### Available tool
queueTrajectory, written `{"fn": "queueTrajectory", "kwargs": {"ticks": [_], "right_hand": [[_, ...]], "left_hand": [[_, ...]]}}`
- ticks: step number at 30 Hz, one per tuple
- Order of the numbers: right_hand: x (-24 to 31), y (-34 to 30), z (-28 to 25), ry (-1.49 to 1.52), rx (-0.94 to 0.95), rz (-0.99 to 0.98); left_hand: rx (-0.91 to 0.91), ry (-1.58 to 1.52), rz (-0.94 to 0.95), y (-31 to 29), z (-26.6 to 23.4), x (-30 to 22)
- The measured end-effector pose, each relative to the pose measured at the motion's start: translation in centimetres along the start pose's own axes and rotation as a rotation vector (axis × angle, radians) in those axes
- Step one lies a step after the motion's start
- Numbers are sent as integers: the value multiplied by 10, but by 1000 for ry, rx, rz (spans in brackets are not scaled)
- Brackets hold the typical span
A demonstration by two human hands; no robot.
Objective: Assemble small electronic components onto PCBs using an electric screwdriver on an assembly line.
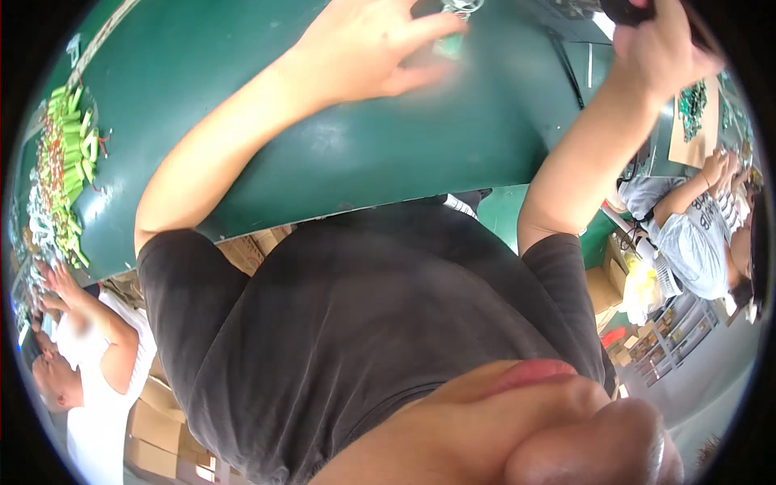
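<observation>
Left hand [368, 48] fingers spread over blurred clear piece [461, 6] on green table [242, 129] | right hand [659, 48] fingers clamped on dark object [626, 10]

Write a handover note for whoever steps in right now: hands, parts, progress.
Left hand: open, fingers spread over the green table, beside a small blurred green piece; contact unclear.
Right hand: closed on a dark object at the table's far right, mostly cut off by the frame.
Pile of green parts: at the table's left end, near a co-worker's hand.
Done: nothing finished can be told apart.
Left: the green piece is not yet gripped.
</observation>
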State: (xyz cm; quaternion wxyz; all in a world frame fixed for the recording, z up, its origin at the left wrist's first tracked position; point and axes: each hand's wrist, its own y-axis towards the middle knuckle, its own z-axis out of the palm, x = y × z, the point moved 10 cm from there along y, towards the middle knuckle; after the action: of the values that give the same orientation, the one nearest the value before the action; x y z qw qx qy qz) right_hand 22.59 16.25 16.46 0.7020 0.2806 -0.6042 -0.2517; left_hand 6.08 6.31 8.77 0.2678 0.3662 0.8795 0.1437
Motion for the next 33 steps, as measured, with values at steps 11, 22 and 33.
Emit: {"fn": "queueTrajectory", "kwargs": {"ticks": [11, 22, 33], "right_hand": [[-8, -56, 53, 214, 316, -58], [-24, -68, 58, 307, 345, -75], [-38, -71, 69, 330, 280, 86]], "left_hand": [[28, -156, 52, -10, 27, 23], [-11, -141, 94, -10, 21, 18], [-4, -166, 80, -7, 23, 20]]}}
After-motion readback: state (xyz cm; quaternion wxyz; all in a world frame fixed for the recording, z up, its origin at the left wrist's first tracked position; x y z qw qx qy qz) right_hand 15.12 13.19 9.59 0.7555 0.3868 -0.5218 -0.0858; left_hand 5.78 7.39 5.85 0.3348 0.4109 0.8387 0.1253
